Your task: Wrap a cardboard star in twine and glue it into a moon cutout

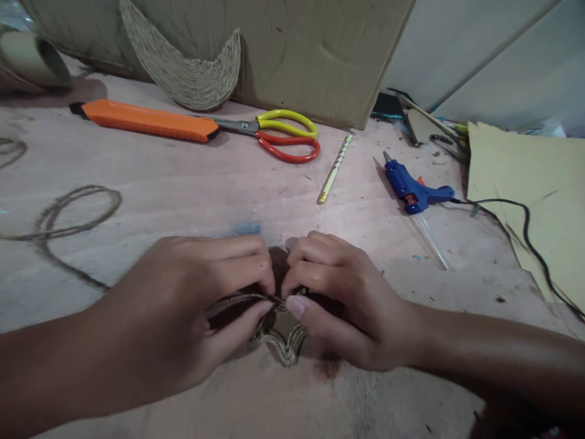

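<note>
Close together near the front of the table, my two hands pinch a small shape wound from jute twine, its lower edge bent to a point. My left hand is closed, thumb and fingers gripping a strand along the top of the shape. From under that hand a loose length of twine runs left and loops on the table. My right hand is closed as well, its thumb pressed on the same twine shape from the right. Fingers hide much of the shape.
Behind my hands lie an orange box cutter, scissors and a pencil. A blue glue gun with its cord rests at right beside yellow card. A crescent of coiled twine leans against a cardboard box.
</note>
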